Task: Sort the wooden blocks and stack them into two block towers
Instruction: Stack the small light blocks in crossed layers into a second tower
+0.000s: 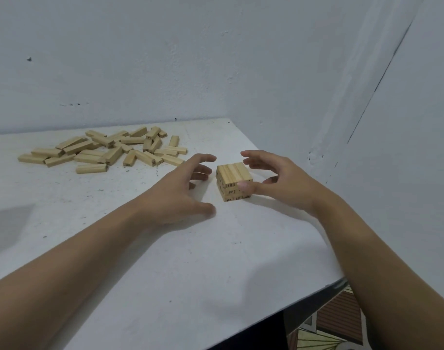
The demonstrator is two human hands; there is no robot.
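A short tower of pale wooden blocks [234,181], a few layers high with printed numbers on the block ends, stands on the white table [165,261] near its right side. My left hand [183,190] hovers just left of the tower, fingers spread and apart from it. My right hand [269,178] arches around the tower's right side; its thumb touches the front right corner, while the fingers curve over the back without clearly touching. A loose pile of several similar blocks [107,150] lies scattered at the far left.
A white wall runs behind the table and another closes in on the right. The table's front right edge [324,286] drops off to a patterned floor below.
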